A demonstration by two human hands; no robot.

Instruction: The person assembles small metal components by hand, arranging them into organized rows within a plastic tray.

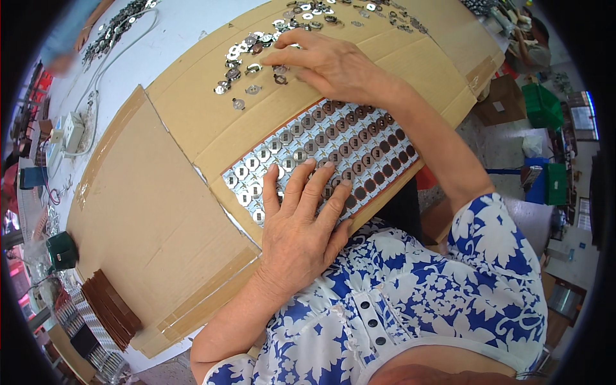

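My left hand (297,234) lies flat with spread fingers on a rectangular board (226,174). Its fingertips touch the near rows of round metal pieces set across that board. Silvery discs fill the left side, while those toward the right look darker brown. Beyond the board, my right hand (337,67) reaches over a scatter of small round metal parts (250,46), its fingers apart and slightly bent. A few loose parts (239,103) lie just left of those fingertips. Nothing shows between the right fingers, though the thumb side is partly hidden.
Cardboard (135,212) covers the table. At lower left are a stack of brown strips (110,301) and a dark green container (61,250). A white power strip (72,133) with cable and another person's arm (95,20) are upper left. Right: a green crate (542,106), a carton (502,101).
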